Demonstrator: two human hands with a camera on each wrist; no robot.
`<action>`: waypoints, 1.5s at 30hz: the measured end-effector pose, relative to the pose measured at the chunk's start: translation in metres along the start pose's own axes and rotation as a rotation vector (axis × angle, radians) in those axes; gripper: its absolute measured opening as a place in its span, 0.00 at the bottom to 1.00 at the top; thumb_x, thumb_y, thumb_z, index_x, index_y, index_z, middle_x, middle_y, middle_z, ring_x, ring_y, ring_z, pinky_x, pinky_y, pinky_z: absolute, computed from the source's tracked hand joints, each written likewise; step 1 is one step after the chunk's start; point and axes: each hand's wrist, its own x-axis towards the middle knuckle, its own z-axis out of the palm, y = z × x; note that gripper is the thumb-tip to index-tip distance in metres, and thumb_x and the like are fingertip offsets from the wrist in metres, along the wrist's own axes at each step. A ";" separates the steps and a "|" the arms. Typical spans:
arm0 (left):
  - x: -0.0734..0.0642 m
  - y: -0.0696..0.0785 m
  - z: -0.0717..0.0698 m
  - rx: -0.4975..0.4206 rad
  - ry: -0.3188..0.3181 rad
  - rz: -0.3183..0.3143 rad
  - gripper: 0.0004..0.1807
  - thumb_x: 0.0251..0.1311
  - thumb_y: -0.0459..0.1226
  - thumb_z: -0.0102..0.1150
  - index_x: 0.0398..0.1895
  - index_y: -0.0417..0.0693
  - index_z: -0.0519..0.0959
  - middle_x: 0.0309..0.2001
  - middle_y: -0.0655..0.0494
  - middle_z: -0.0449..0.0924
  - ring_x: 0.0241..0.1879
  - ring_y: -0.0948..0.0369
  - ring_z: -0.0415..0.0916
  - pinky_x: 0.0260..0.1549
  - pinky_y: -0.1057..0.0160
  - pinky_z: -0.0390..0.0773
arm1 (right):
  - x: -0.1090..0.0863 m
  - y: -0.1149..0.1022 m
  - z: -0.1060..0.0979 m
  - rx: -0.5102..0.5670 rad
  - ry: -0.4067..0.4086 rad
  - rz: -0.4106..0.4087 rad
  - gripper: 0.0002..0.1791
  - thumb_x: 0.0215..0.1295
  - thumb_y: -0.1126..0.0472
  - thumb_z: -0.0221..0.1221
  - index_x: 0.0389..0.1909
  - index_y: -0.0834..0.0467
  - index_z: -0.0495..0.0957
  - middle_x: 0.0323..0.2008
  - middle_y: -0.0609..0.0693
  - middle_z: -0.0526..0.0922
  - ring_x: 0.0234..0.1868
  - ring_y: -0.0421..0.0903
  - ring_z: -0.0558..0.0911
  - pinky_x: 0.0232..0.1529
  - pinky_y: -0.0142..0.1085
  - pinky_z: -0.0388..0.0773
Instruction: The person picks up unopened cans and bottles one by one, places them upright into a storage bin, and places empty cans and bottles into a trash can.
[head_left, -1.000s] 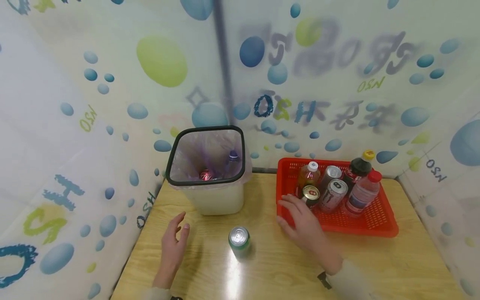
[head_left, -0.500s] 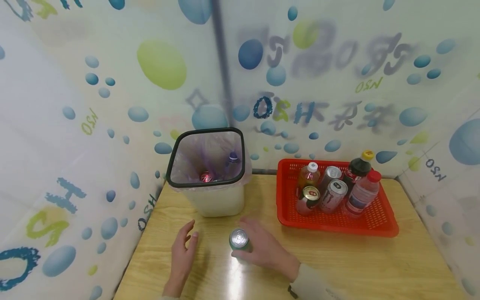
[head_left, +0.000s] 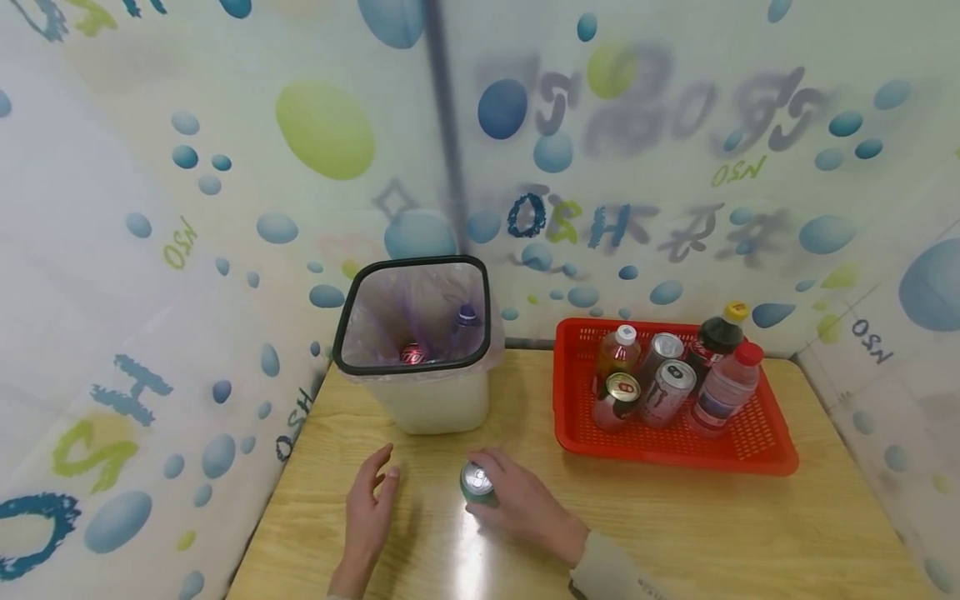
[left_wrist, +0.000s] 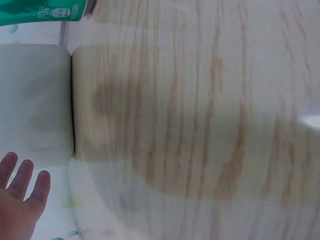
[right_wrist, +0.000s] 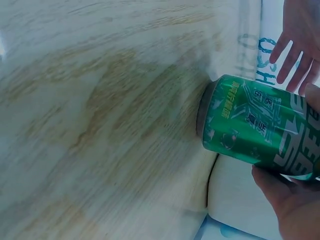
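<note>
A green beer can with a silver top stands upright on the wooden table. My right hand grips it from the right, fingers at the far side and thumb at the near side. In the right wrist view the can shows white lettering, its base right at the tabletop and its upper end between thumb and fingers. My left hand hovers to the left of the can, fingers loosely bent and holding nothing. The left wrist view catches its fingers at the lower left.
Behind the can stands a white bin with a black rim and a plastic liner, a red can and a blue-capped bottle inside. At right, a red basket holds several cans and bottles. Patterned walls enclose the table.
My right hand has moved left from beside the red basket to the green beer can and taken hold of it. My left hand has shifted slightly to the right.
</note>
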 end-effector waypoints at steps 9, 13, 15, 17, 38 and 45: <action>0.003 0.007 0.008 -0.042 0.007 0.096 0.21 0.70 0.26 0.55 0.65 0.37 0.78 0.62 0.42 0.80 0.61 0.44 0.76 0.54 0.78 0.71 | -0.012 0.004 -0.016 0.011 0.108 0.008 0.34 0.60 0.53 0.72 0.66 0.51 0.72 0.57 0.43 0.77 0.53 0.40 0.80 0.53 0.40 0.83; 0.003 0.009 0.012 -0.060 0.006 0.123 0.21 0.71 0.26 0.55 0.65 0.37 0.77 0.62 0.42 0.80 0.61 0.45 0.76 0.55 0.79 0.71 | -0.018 0.001 -0.034 0.022 0.119 0.054 0.34 0.59 0.52 0.74 0.65 0.51 0.73 0.57 0.43 0.77 0.54 0.40 0.78 0.54 0.42 0.82; 0.003 0.009 0.014 -0.060 0.006 0.136 0.21 0.70 0.26 0.55 0.65 0.35 0.77 0.62 0.41 0.80 0.61 0.44 0.76 0.55 0.75 0.73 | -0.022 -0.002 -0.043 0.034 0.118 0.090 0.34 0.60 0.52 0.74 0.66 0.50 0.73 0.59 0.44 0.77 0.55 0.41 0.78 0.55 0.43 0.82; 0.003 0.010 0.017 -0.054 0.007 0.153 0.21 0.69 0.26 0.56 0.64 0.33 0.77 0.62 0.40 0.80 0.60 0.44 0.76 0.55 0.69 0.77 | -0.026 -0.004 -0.053 0.046 0.129 0.126 0.35 0.59 0.51 0.75 0.66 0.48 0.73 0.60 0.43 0.77 0.56 0.40 0.77 0.55 0.44 0.82; -0.001 0.037 0.068 -0.011 -0.143 0.360 0.25 0.64 0.29 0.59 0.64 0.30 0.75 0.62 0.34 0.78 0.59 0.42 0.77 0.50 0.49 0.83 | -0.071 -0.008 -0.141 -0.058 0.380 0.206 0.44 0.49 0.53 0.82 0.68 0.49 0.73 0.64 0.49 0.78 0.61 0.52 0.80 0.52 0.54 0.84; -0.003 0.053 0.085 0.018 -0.219 0.393 0.26 0.65 0.32 0.59 0.67 0.35 0.74 0.64 0.37 0.77 0.63 0.39 0.75 0.57 0.38 0.76 | -0.089 0.002 -0.178 -0.112 0.472 0.355 0.42 0.54 0.52 0.80 0.69 0.53 0.71 0.63 0.56 0.78 0.60 0.57 0.78 0.52 0.62 0.81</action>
